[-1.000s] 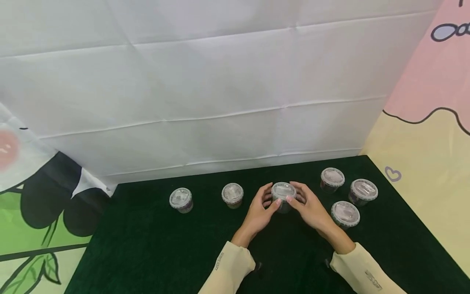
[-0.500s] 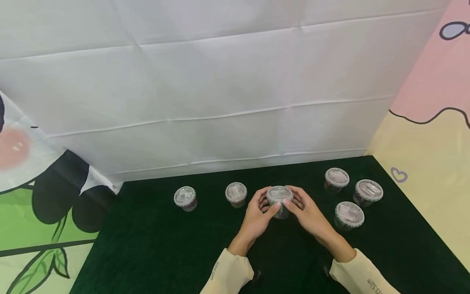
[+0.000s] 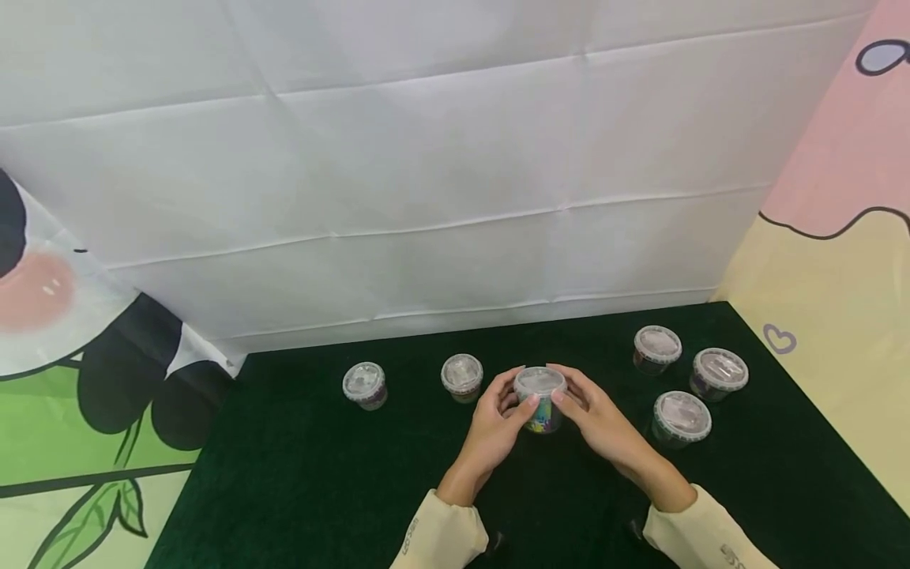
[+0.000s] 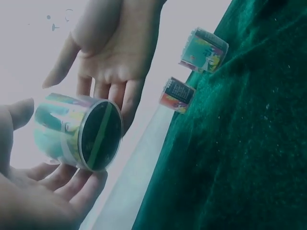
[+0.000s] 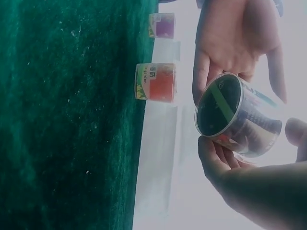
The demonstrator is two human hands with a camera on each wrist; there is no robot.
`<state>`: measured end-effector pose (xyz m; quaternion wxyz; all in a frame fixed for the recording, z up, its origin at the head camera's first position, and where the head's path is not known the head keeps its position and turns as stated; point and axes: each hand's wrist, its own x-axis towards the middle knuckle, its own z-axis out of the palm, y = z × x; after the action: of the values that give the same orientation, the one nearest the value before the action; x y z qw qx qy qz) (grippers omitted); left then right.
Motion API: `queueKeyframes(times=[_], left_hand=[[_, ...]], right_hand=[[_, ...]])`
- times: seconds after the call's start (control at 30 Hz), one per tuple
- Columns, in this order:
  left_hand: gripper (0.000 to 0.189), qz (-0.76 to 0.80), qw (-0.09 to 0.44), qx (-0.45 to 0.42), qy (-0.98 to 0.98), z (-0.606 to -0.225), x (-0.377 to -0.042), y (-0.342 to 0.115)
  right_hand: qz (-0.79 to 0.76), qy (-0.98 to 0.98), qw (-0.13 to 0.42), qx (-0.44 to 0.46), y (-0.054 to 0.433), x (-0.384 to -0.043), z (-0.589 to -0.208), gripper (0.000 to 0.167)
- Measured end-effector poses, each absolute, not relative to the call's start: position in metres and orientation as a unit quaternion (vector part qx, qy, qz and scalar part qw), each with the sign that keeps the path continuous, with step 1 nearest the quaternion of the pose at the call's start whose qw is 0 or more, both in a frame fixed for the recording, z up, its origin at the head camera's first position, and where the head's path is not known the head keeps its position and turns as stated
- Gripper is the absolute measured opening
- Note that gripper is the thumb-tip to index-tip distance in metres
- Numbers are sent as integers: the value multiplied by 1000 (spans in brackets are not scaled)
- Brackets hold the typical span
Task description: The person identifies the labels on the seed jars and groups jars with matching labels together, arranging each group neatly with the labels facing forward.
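Clear plastic tub (image 3: 543, 408), pale lid, many-coloured label: up off the counter (image 3: 320, 482), roughly upright, held between 2 hands. Left hand (image 3: 492, 420) grips its left wall, fingers curled round, thumb toward the front below the lid. Right hand (image 3: 599, 415) does likewise from the right; label visible between the 2 thumb tips. Both wrist views take in the tub's dark base with a green strip across it. Left of the left hand, 2 more lidded tubs: nearer tub (image 3: 462, 378) just off the fingers, farther tub (image 3: 366, 386) well apart from them. Right wrist view picks up orange-red in the nearer 1, purple in the farther. Right of the right hand, a cluster of 3: front tub (image 3: 681, 419) near the wrist, back tub (image 3: 657, 349) farther away from the body, outer tub (image 3: 720, 374) farthest right. Counter wears dark green cloth below the hands; white sheet (image 3: 426, 182) stands beyond them. Behind the hands, cream left sleeve (image 3: 442, 528) and right sleeve (image 3: 700, 523), dark lettering on each. Far right of the right hand, pink-and-yellow sheet (image 3: 839, 308) with a small purple heart.
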<state>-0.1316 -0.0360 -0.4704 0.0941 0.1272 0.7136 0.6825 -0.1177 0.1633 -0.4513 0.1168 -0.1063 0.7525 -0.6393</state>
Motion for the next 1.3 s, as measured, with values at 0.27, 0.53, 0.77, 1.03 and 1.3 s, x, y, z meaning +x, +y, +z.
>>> queueKeyframes(times=[0.27,0.53,0.77,1.03,1.3], left_hand=[[54,672,75,91,731,-471,-127,-38],[48,678,103,99,721,-467,-122,-46],[52,678,105,94,722,-462,-121,-53],[53,674,93,66,730,-461,-115,-53],[51,670,117,78,729,-462,-114,-56]], right_hand=[[-634,761,100,-90,155,-116,-453,56],[-637,752,132,-107,158,-116,-453,56],[-644,745,138,-108,152,-114,-450,57],[-638,751,136,-105,146,-113,-452,56],[-645,742,154,-99,148,-114,-452,55]])
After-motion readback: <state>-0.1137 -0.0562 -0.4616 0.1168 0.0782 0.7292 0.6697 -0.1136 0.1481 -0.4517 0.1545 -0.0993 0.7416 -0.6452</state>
